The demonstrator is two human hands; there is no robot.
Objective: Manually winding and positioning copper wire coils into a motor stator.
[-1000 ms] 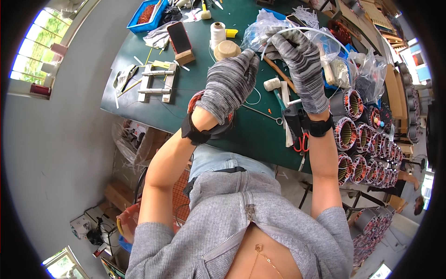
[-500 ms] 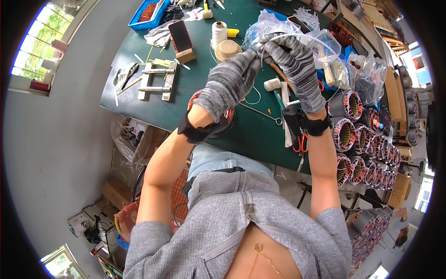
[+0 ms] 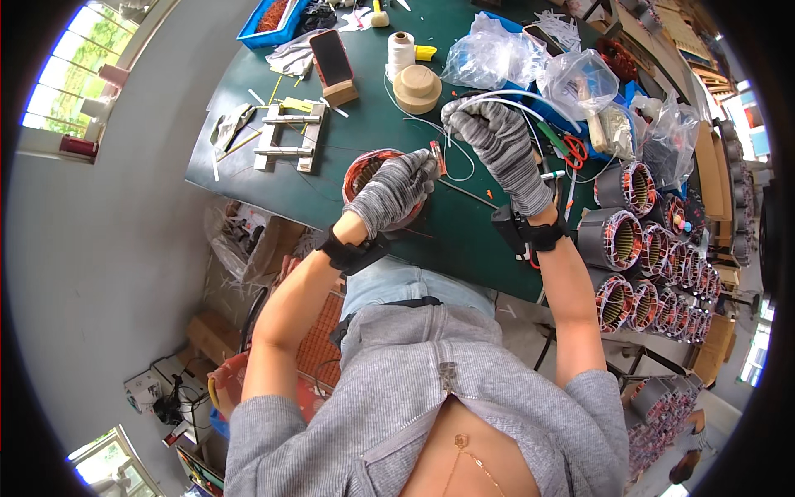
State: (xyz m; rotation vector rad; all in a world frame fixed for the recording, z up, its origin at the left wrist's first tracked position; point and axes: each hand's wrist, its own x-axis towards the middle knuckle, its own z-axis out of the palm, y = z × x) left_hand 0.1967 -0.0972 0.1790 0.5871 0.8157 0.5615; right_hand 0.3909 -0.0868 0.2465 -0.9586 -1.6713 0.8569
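Observation:
Both my hands wear grey striped knit gloves. My left hand (image 3: 396, 190) is closed at the near part of the bench, over a stator (image 3: 361, 171) with copper-red windings, partly hiding it. A small red piece shows at its fingertips; what they pinch I cannot make out. Farther right, my right hand (image 3: 495, 141) is closed on a thin white tube (image 3: 538, 104), which arcs from its fingers to the right. White thread runs on the bench between the hands, from near a thread spool (image 3: 401, 54) beside a round tan block (image 3: 416, 89).
A phone (image 3: 332, 58) stands on a wooden holder, behind a metal-barred frame (image 3: 287, 137). Plastic bags (image 3: 497, 54) and red-handled scissors (image 3: 574, 151) lie at the right. Finished stators (image 3: 617, 240) stand in rows beyond. A blue tray (image 3: 269, 29) sits far left.
My hands have parted from where they were close together. The left has come down nearer me over the stator; the right has moved slightly nearer and left, keeping the white tube.

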